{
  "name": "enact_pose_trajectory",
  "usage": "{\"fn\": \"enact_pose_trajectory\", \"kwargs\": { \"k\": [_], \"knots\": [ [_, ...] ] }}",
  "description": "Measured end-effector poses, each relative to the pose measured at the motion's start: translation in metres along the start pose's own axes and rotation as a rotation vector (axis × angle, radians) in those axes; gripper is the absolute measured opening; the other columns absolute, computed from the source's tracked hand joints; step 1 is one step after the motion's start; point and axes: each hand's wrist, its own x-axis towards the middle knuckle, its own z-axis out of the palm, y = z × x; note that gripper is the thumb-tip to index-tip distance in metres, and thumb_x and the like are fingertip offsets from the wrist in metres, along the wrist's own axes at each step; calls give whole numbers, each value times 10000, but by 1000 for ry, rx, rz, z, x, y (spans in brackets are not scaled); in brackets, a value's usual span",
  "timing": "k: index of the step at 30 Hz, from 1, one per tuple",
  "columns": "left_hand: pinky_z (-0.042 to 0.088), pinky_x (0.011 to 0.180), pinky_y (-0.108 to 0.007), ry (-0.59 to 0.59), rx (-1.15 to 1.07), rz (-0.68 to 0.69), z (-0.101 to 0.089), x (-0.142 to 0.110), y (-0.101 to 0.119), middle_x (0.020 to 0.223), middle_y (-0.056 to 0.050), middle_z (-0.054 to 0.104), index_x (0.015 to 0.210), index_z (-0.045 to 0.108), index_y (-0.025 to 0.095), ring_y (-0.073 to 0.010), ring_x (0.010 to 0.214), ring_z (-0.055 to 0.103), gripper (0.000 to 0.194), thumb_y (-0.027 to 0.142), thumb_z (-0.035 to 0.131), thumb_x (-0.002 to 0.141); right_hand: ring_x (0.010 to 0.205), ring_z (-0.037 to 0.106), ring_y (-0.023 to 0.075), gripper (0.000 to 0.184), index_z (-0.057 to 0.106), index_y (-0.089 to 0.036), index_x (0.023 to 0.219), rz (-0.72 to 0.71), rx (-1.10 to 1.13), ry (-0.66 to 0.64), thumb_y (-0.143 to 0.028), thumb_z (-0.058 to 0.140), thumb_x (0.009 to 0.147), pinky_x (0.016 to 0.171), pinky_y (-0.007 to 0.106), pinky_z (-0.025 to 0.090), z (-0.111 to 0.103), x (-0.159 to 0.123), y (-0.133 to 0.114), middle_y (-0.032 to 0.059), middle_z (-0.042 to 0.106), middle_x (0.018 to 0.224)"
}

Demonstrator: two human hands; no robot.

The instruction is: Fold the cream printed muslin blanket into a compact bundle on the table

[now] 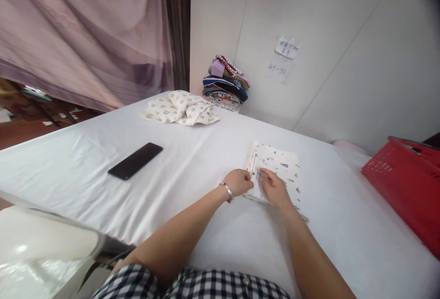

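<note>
A white folded cloth with a small grey and dark print lies on the table in front of me, its layered folds along the left side. My left hand, with a silver bracelet at the wrist, is closed on the cloth's left edge near the front corner. Just to the right, my right hand rests on top of the cloth, fingers loosely bent with a gap between thumb and forefinger. Its palm side is hidden.
White fabric covers the table. A black phone lies at left, and a crumpled printed cloth behind it. Folded fabrics are stacked against the wall. At right stands a red plastic basket; a pink curtain hangs at left.
</note>
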Motion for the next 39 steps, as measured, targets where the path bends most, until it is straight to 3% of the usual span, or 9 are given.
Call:
{"fn": "enact_pose_trajectory", "kwargs": {
  "k": [5,10,16,26,33,35,39],
  "knots": [
    [375,553,-230,13,53,-9,-10,-7,9,634,-3,629,614,621,212,-156,647,565,105,269,536,634,991,577,215,336,619,-214,1047,19,-48,-51,-340,504,758,915,397,430,-1,1,4,56,636,1083],
    [372,571,-221,149,26,123,-9,-12,11,704,0,639,671,630,210,-138,668,554,120,260,523,648,993,580,210,338,624,-203,1040,7,-15,-47,-349,496,765,928,393,424,0,0,4,64,636,1084],
    [338,488,-223,-37,-136,-62,-6,-1,1,524,15,532,562,581,182,-131,555,502,84,258,546,574,1018,570,207,334,628,-206,1036,20,-81,-97,-342,491,764,937,384,416,-2,0,-4,56,628,1107],
    [346,483,-204,-65,-262,-72,-7,8,-12,523,38,488,618,587,170,-104,551,467,125,282,534,601,1032,562,203,328,628,-199,1051,3,-196,-129,-330,470,795,943,364,406,-4,0,-3,53,619,1127],
    [309,423,-230,-186,-226,-144,-11,9,-14,394,38,435,543,565,170,-108,413,405,157,312,573,609,1105,517,210,336,631,-200,1074,-52,-224,-149,-300,472,796,977,373,382,0,-1,-3,63,584,1185],
    [330,449,-226,-147,-215,-138,-13,11,-13,449,25,485,597,590,171,-114,459,447,240,401,561,658,1154,479,216,355,628,-186,1098,-80,-240,-143,-294,462,803,1012,383,349,3,-1,0,78,545,1238],
    [383,507,-217,50,-141,-111,-12,20,-5,656,-15,608,726,633,181,-137,603,540,388,554,531,691,1208,425,211,385,593,-216,1168,-171,-256,-169,-254,432,819,1039,401,314,7,-2,2,65,492,1298]
  ]
}}
